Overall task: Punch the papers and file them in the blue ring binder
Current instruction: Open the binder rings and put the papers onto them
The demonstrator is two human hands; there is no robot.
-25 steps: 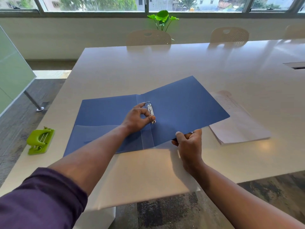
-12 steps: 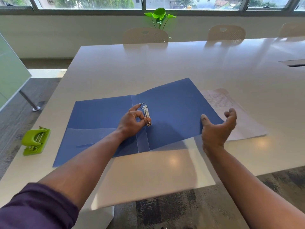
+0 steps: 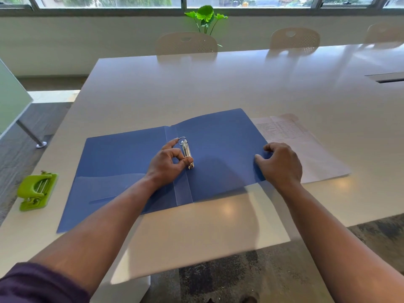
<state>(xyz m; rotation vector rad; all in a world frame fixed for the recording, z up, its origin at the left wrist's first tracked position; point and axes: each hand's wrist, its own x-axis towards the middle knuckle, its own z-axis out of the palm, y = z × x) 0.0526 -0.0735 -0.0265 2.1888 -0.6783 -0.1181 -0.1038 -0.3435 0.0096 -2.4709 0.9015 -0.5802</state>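
Note:
The blue ring binder (image 3: 122,162) lies open and flat on the white table (image 3: 196,88). My left hand (image 3: 168,164) pinches the metal ring mechanism (image 3: 187,150) by the spine, thumb and fingers curled around it. At the binder's right edge my right hand (image 3: 281,164) rests with curled fingers on the right cover. A stack of white papers (image 3: 306,149) lies to the right, partly tucked under that cover and behind my right hand. A green hole punch (image 3: 36,191) sits near the table's left edge.
Beige chairs (image 3: 185,43) stand along the far side of the table, with a green plant (image 3: 205,17) behind them by the window. A cable slot (image 3: 387,77) is set into the table at the right. The near table edge runs just below the binder.
My right hand let go of the right cover's near edge, lifted open, then came down on the cover's right edge. The right cover now lies flatter. My left hand stayed on the rings.

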